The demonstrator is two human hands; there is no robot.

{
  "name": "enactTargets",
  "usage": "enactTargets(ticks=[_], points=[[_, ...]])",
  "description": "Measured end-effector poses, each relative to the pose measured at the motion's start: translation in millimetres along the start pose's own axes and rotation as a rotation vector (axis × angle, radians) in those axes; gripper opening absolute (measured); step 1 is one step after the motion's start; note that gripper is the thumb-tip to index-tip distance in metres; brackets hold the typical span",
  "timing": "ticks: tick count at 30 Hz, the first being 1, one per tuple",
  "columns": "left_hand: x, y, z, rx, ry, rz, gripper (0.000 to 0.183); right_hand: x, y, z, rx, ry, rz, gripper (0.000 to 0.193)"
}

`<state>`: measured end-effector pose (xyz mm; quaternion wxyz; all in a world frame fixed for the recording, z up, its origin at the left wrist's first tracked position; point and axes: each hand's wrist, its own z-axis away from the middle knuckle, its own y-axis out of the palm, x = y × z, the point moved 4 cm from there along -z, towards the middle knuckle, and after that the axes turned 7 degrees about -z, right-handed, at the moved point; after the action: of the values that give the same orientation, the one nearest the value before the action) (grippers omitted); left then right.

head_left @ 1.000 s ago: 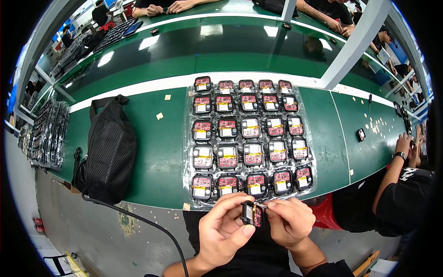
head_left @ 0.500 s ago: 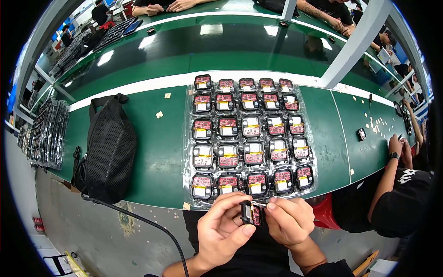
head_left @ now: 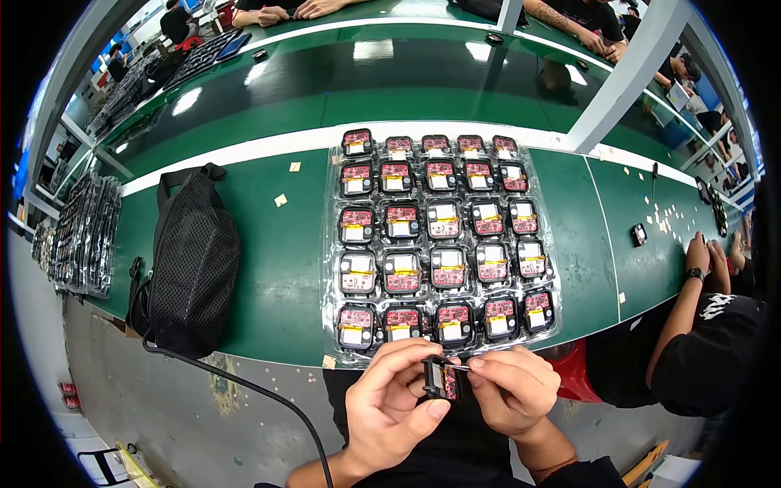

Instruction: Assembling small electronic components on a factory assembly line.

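Between the thumb and fingers of my left hand [head_left: 394,403] sits a small black device housing [head_left: 439,380], tilted, with a red circuit board and a pale battery-like block showing inside. My right hand [head_left: 514,390] pinches a thin metal tool, which looks like tweezers [head_left: 457,367], its tip at the upper part of the open housing. What exactly the tip touches is too small to make out. Just beyond my hands, a clear plastic tray [head_left: 329,285] holds rows of similar open housings with red boards, white blocks and yellow strips.
A black mesh bag [head_left: 195,260] lies on the green table [head_left: 277,309] left of the tray. Stacked trays [head_left: 85,236] stand at the far left. A black cable [head_left: 268,386] hangs below the bag. At right sits a co-worker [head_left: 691,350]. A grey post [head_left: 626,77] rises behind.
My right hand has shifted slightly right, and the tool's angle at the housing has changed a little. Small devices on the far green belt have moved left.
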<state>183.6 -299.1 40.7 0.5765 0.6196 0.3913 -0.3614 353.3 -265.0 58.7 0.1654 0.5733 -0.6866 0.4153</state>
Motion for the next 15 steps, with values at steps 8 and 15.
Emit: enactTargets(ticks=[8, 15], points=[[0.3, 1.1, 2.2, -0.001, -0.014, -0.017, 0.054, 3.2, 0.1, 0.5, -0.016, -0.006, 0.03, 0.023], [0.8, 0.3, 2.6, -0.009, -0.004, -0.034, 0.054, 3.4, 1.0, 3.0, -0.002, -0.008, 0.053, 0.022]])
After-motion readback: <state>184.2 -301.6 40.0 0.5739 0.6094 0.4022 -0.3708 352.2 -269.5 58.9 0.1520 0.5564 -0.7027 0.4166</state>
